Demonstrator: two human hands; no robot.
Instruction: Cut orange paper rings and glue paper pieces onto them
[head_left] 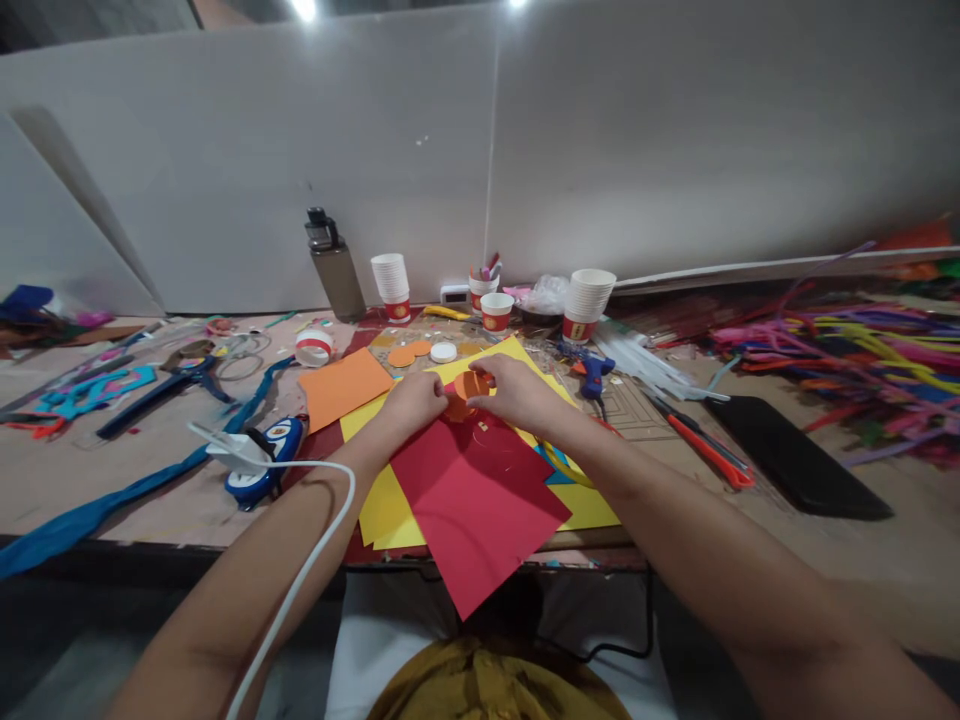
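Note:
A small orange paper circle (pixel 470 388) is between my two hands, above the red paper sheet (pixel 480 500). My right hand (pixel 514 387) pinches its right side between thumb and fingers. My left hand (pixel 417 400) is closed at its left edge, with the fingertips partly hidden. Beneath the red sheet lie yellow paper sheets (pixel 386 515). An orange paper sheet (pixel 343 390) rests to the left of my left hand. Beyond the hands are more orange paper circles (pixel 402 355) and a white round lid (pixel 443 352).
Paper cup stacks (pixel 390 285), a bottle (pixel 337 270) and a pen cup (pixel 484 288) line the back panel. On the right are a blue glue gun (pixel 596 375), a red cutter (pixel 709 450), a black phone (pixel 795 455) and pipe cleaners (pixel 862 345). A white cable (pixel 330 530) crosses my left forearm.

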